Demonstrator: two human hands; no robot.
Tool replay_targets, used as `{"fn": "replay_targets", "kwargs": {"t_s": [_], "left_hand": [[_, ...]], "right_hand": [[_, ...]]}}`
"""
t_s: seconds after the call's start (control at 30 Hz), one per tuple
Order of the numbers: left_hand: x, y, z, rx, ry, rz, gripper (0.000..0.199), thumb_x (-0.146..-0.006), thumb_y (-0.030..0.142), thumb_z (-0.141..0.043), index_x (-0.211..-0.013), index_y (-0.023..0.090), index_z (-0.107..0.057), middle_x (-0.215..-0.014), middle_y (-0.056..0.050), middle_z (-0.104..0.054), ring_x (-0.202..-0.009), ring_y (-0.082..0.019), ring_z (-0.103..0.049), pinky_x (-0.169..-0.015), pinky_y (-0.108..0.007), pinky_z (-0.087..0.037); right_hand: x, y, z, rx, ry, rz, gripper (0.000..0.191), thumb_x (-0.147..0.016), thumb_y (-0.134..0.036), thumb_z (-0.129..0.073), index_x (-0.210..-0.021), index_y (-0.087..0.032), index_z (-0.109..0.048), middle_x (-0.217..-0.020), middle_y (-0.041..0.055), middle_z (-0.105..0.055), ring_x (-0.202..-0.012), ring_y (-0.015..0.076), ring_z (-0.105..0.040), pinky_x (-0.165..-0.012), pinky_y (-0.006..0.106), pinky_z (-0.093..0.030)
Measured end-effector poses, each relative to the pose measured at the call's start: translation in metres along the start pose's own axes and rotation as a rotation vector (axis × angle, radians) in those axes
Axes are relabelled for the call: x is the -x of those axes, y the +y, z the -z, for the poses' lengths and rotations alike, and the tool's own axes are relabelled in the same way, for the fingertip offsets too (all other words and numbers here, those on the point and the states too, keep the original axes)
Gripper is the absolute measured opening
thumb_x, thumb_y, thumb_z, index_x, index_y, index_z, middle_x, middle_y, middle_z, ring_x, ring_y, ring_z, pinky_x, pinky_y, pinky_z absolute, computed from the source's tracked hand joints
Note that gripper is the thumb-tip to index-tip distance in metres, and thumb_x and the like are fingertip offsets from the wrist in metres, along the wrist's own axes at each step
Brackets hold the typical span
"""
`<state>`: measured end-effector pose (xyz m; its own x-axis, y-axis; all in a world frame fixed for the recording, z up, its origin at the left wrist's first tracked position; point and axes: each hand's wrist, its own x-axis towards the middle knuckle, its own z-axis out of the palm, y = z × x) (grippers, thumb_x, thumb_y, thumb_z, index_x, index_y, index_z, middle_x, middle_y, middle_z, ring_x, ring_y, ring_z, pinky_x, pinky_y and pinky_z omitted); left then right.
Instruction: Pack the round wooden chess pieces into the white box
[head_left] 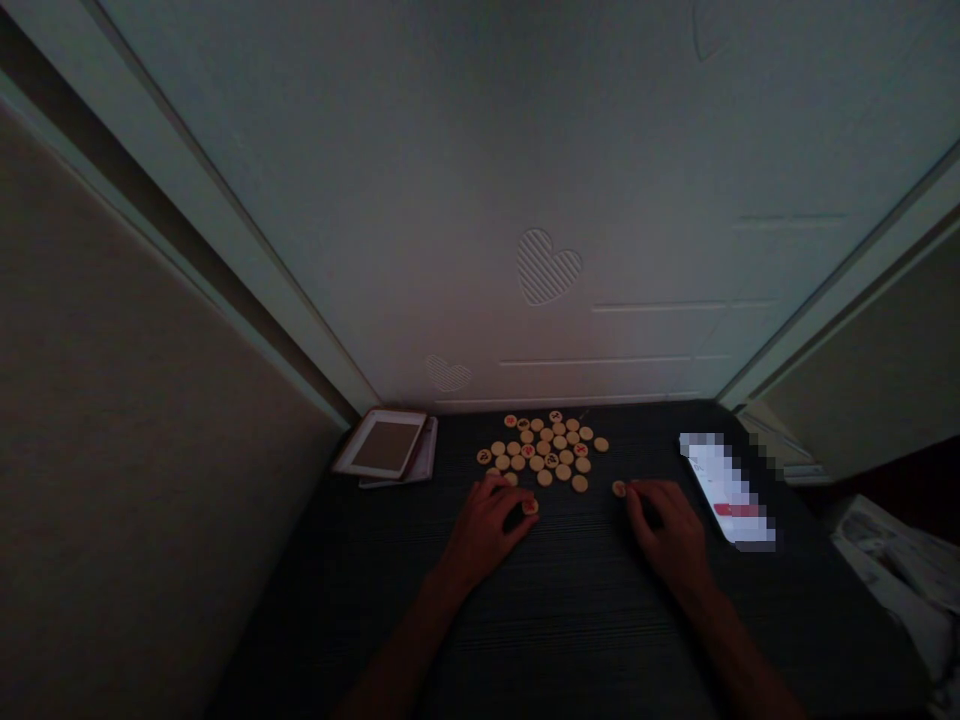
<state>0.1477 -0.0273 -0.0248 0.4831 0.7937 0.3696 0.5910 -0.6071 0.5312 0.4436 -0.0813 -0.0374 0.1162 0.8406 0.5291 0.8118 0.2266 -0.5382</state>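
Several round wooden pieces [559, 442] lie spread on a dark table [570, 620], most showing plain faces and some with red or black characters. My left hand [487, 522] is at the near left of them, thumb and fingers closed on a piece with a red mark [530, 507]. To the right of the spread, my right hand [670, 528] has its thumb and fingertips closed at the edge of another marked piece [619, 488], which appears to be on or just above the table.
Two flat boxes or trays [386, 446] are stacked at the back left. A lit phone [726, 492], partly pixelated, lies on the right. A pale wall panel [480, 200] with embossed hearts rises behind the table. Papers [892, 560] are beyond the right edge.
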Motion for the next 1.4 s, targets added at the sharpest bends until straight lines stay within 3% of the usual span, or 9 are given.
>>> {"fn": "replay_targets", "kwargs": {"t_s": [0.1, 0.27, 0.4, 0.53, 0.7, 0.77, 1.03, 1.2, 1.4], "left_hand": [[0.002, -0.005, -0.002, 0.137, 0.051, 0.039, 0.025, -0.088, 0.025, -0.076, -0.112, 0.026, -0.07, -0.108, -0.005, -0.074, -0.1, -0.023, -0.067, -0.093, -0.04, -0.053], [0.001, -0.011, -0.001, 0.328, 0.198, 0.202, 0.025, -0.084, 0.029, -0.079, -0.108, 0.024, -0.074, -0.109, -0.006, -0.07, -0.079, -0.016, -0.069, -0.071, -0.03, -0.06], [-0.003, -0.012, 0.002, 0.448, 0.255, 0.257, 0.016, -0.082, 0.032, -0.08, -0.094, 0.022, -0.077, -0.104, -0.006, -0.072, -0.086, -0.019, -0.073, -0.075, -0.032, -0.063], [-0.004, -0.012, 0.0, 0.585, 0.274, 0.404, 0.019, -0.081, 0.037, -0.08, -0.091, 0.021, -0.074, -0.096, -0.005, -0.079, -0.086, -0.021, -0.077, -0.077, -0.034, -0.065], [-0.003, -0.013, -0.002, 0.726, 0.217, 0.547, 0.026, -0.079, 0.043, -0.08, -0.089, 0.019, -0.074, -0.093, -0.008, -0.081, -0.075, -0.024, -0.079, -0.055, -0.029, -0.062], [-0.003, -0.014, -0.002, 0.763, 0.217, 0.56, 0.028, -0.082, 0.044, -0.078, -0.089, 0.017, -0.075, -0.093, -0.01, -0.081, -0.073, -0.025, -0.079, -0.054, -0.029, -0.061], [-0.005, -0.017, -0.003, 0.796, 0.231, 0.527, 0.034, -0.091, 0.044, -0.068, -0.112, 0.017, -0.07, -0.109, -0.011, -0.079, -0.088, -0.026, -0.08, -0.073, -0.037, -0.067], [-0.002, -0.012, -0.006, 0.645, 0.181, 0.366, 0.035, -0.091, 0.035, -0.07, -0.123, 0.022, -0.066, -0.116, -0.006, -0.078, -0.1, -0.024, -0.077, -0.092, -0.039, -0.063], [-0.002, 0.023, -0.017, 0.362, -0.08, 0.048, 0.023, -0.1, 0.029, -0.057, -0.12, 0.029, -0.07, -0.124, 0.001, -0.075, -0.111, -0.018, -0.072, -0.102, -0.034, -0.056]], "right_hand": [[0.002, 0.001, -0.002, 0.004, -0.019, 0.033, 0.018, -0.098, -0.033, -0.055, -0.105, -0.026, -0.07, -0.102, 0.0085, -0.07, -0.094, 0.0246, -0.067, -0.087, 0.043, -0.057], [0.002, 0.006, -0.008, 0.068, -0.063, 0.069, 0.02, -0.097, -0.035, -0.057, -0.109, -0.027, -0.07, -0.107, 0.0091, -0.07, -0.1, 0.0265, -0.065, -0.09, 0.046, -0.054], [0.001, 0.011, -0.012, 0.189, -0.051, 0.058, 0.024, -0.093, -0.042, -0.062, -0.11, -0.027, -0.071, -0.12, 0.0106, -0.066, -0.113, 0.0314, -0.06, -0.094, 0.052, -0.049], [0.003, 0.013, -0.014, 0.216, -0.106, 0.052, 0.022, -0.092, -0.042, -0.063, -0.107, -0.028, -0.072, -0.118, 0.0099, -0.066, -0.113, 0.0313, -0.059, -0.093, 0.051, -0.047], [0.004, 0.014, -0.014, 0.185, -0.123, 0.054, 0.023, -0.092, -0.042, -0.064, -0.108, -0.027, -0.072, -0.116, 0.0098, -0.066, -0.11, 0.0305, -0.06, -0.091, 0.049, -0.048], [0.003, 0.015, -0.013, 0.168, -0.124, 0.053, 0.023, -0.092, -0.042, -0.064, -0.108, -0.027, -0.071, -0.116, 0.0098, -0.066, -0.109, 0.0301, -0.06, -0.091, 0.049, -0.049], [0.003, 0.018, -0.014, 0.158, -0.09, 0.031, 0.024, -0.092, -0.043, -0.064, -0.106, -0.025, -0.072, -0.118, 0.0109, -0.064, -0.11, 0.0303, -0.059, -0.093, 0.051, -0.05], [0.002, 0.018, -0.013, 0.087, -0.113, 0.033, 0.02, -0.093, -0.037, -0.063, -0.106, -0.025, -0.072, -0.112, 0.0103, -0.067, -0.106, 0.0283, -0.061, -0.093, 0.048, -0.053], [0.004, 0.021, -0.007, -0.022, -0.161, 0.037, 0.016, -0.094, -0.034, -0.063, -0.107, -0.026, -0.07, -0.106, 0.0086, -0.07, -0.099, 0.0271, -0.064, -0.085, 0.045, -0.056]]}}
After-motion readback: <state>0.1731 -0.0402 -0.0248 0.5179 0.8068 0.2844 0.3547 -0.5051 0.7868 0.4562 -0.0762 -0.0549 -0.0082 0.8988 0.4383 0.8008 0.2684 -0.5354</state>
